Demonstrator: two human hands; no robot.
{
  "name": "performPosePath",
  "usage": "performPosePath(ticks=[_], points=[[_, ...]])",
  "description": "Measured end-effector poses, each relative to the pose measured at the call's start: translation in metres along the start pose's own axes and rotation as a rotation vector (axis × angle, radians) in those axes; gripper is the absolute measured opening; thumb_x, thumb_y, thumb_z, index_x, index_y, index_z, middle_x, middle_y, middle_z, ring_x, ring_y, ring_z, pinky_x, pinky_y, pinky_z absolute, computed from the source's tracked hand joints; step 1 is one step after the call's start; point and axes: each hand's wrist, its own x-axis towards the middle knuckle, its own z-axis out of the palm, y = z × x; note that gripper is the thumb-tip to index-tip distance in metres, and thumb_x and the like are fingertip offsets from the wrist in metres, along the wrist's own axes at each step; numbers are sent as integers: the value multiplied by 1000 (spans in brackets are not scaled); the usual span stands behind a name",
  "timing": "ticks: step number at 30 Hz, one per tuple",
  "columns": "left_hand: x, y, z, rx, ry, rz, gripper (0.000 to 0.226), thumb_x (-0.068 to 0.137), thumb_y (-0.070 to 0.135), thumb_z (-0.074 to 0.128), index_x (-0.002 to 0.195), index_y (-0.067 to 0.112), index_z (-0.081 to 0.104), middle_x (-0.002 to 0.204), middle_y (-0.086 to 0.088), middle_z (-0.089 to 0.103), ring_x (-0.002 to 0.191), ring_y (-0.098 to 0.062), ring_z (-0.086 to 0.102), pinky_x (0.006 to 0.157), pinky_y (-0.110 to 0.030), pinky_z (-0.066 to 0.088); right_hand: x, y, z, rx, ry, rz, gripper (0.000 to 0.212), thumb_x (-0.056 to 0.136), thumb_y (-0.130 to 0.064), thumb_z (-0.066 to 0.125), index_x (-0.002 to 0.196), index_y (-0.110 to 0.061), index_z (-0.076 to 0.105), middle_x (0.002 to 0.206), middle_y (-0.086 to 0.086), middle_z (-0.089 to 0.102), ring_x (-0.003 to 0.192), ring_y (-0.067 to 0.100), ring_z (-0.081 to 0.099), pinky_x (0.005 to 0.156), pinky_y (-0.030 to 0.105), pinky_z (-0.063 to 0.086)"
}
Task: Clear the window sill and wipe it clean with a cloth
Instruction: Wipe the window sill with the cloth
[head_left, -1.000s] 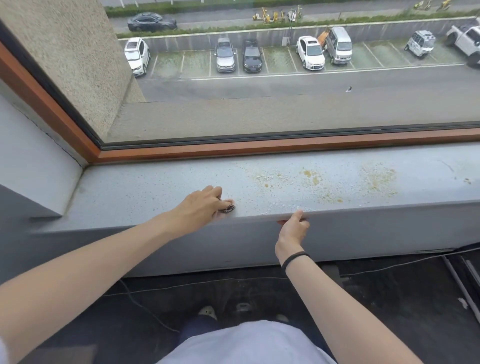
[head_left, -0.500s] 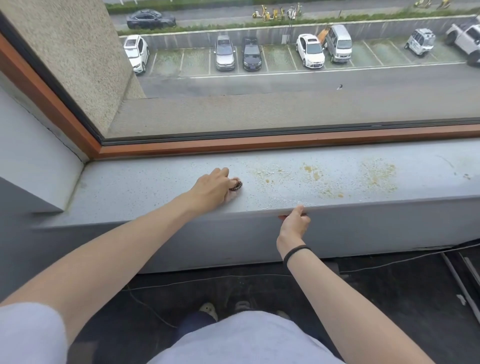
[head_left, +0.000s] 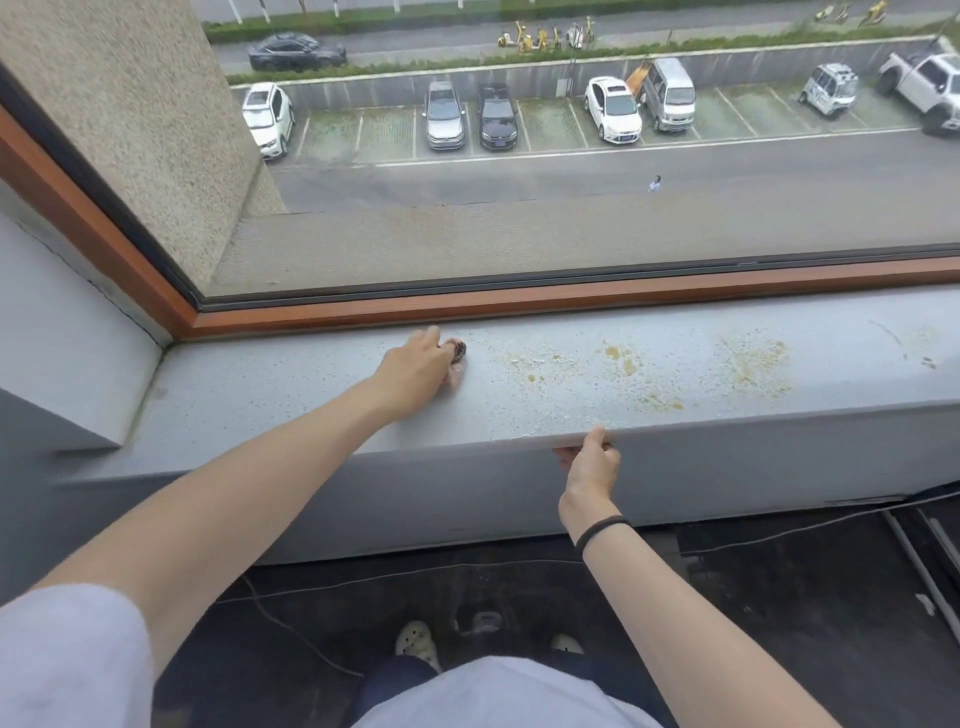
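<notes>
While the left hand (head_left: 413, 366) presses a small cloth (head_left: 458, 358) down on the sill (head_left: 260, 400), the job looks to be at the wiping step. The fingers are curled over the cloth, and only a bit of it peeks out past the fingertips. The cloth sits near the back of the sill, with the window frame (head_left: 519, 306) close by at 12 o'clock.

The right hand (head_left: 589, 460) holds the front edge of the sill, at about 4 o'clock from the cloth. Its thumb is on top and its fingers are tucked under.

Yellow stains (head_left: 623, 364) and pale specks lie at 3 o'clock from the cloth and spread far to that side. The sill at 9 o'clock looks cleaner.

Next, I think the cloth should slide toward 3 o'clock, pressed down hard, and rub back and forth over the yellow spots. They look dried on, so one pass may not be enough. The right hand may need to move along the edge too
</notes>
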Motion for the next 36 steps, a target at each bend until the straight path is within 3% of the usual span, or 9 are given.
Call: performPosePath(ticks=[5,10,16,19,21,26,30,33,36], points=[[36,-21,4,-198,51,-108,31,93,10,44,117,14,63,102,-10,42,106,-32,46,78,-37,41,1,-3,-6,50,-37,9,28,99,-37,39,103,-9,44,70,-2,59,97,28,60,100,43,43],[55,-2,10,-321,105,-113,27,92,14,41,108,21,61,109,-6,49,112,-26,46,73,-29,30,4,-3,-8,91,-84,23,26,99,-36,42,103,-11,45,73,-2,60,95,27,60,98,41,41],[70,24,10,-335,152,-61,27,95,11,40,113,7,60,104,-9,44,108,-29,44,75,-30,31,9,-3,-18,72,-173,13,22,99,-34,43,95,-13,46,82,1,60,79,18,62,90,38,42],[72,29,12,-359,125,-62,40,91,1,39,124,12,57,111,-12,46,111,-30,41,84,-35,38,10,-2,-20,52,-186,11,27,99,-36,43,104,-10,46,82,0,60,85,19,61,93,38,40],[71,40,13,-422,90,-35,48,89,-2,36,130,16,54,113,-12,47,111,-31,41,92,-35,37,11,-3,-21,40,-200,15,25,98,-36,44,97,-12,48,84,1,60,89,20,61,97,40,39],[60,65,17,-526,65,32,49,86,-5,34,123,12,61,106,-15,47,105,-31,44,94,-35,38,9,-10,-24,-16,-214,-26,23,98,-35,44,85,-16,48,82,1,58,75,15,59,95,39,38],[35,78,22,-631,65,93,48,86,-11,30,118,3,63,96,-12,43,99,-29,57,86,-26,42,5,-11,-28,-180,-156,-123,30,101,-35,30,107,-9,44,89,5,54,86,24,57,79,32,40],[9,96,23,-628,38,141,49,89,-12,29,125,5,58,95,-6,38,74,-5,51,54,-7,35,10,-3,-41,-296,-57,-216,36,100,-33,28,117,-6,45,94,6,51,102,30,54,90,41,44],[-8,109,26,-625,33,170,45,93,-10,33,131,4,53,96,-6,36,65,3,41,51,-3,35,16,-1,-55,-336,19,-211,30,99,-27,29,112,-7,46,95,8,50,108,35,53,96,48,43]])
